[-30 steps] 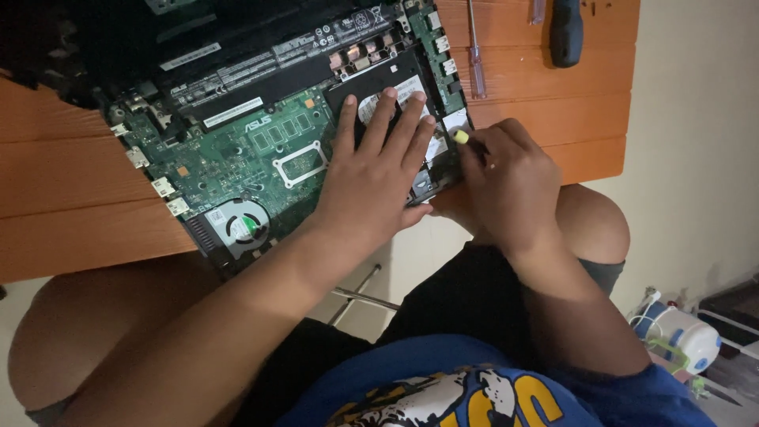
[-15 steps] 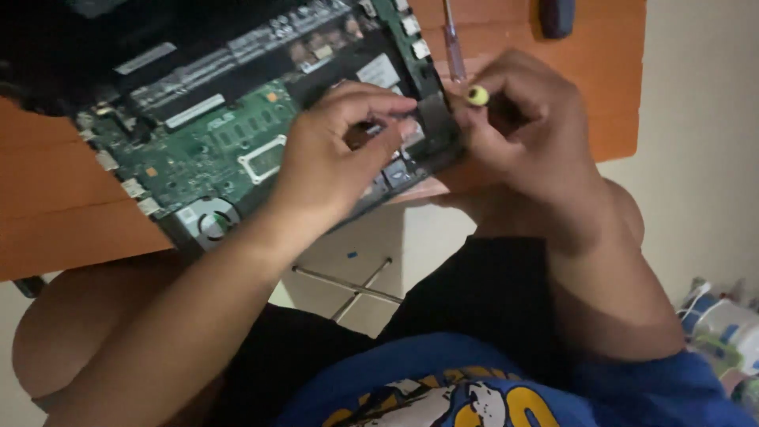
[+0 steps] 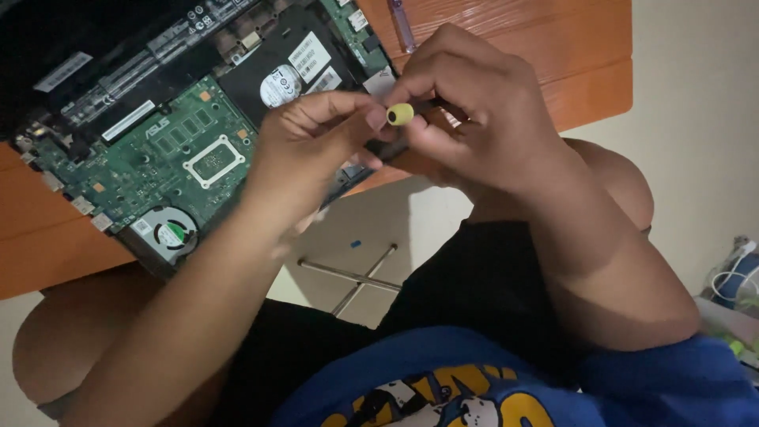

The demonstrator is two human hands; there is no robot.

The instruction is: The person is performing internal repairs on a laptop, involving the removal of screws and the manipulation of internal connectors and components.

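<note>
An opened laptop [image 3: 198, 119] lay on the orange wooden table [image 3: 585, 55], its green motherboard [image 3: 158, 158] and cooling fan [image 3: 168, 235] exposed. Above its near edge, the left hand [image 3: 316, 150] pinched its fingertips at the yellow-capped screwdriver [image 3: 401, 115], which the right hand [image 3: 474, 111] gripped in curled fingers.

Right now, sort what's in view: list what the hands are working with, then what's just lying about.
In use:
- right hand holding the screwdriver with a yellow end cap
- left hand pinching near that cap
- opened laptop, green board exposed, beneath the hands

Lying about:
- slim tool on the orange table
- crossed metal bars on the floor
</note>
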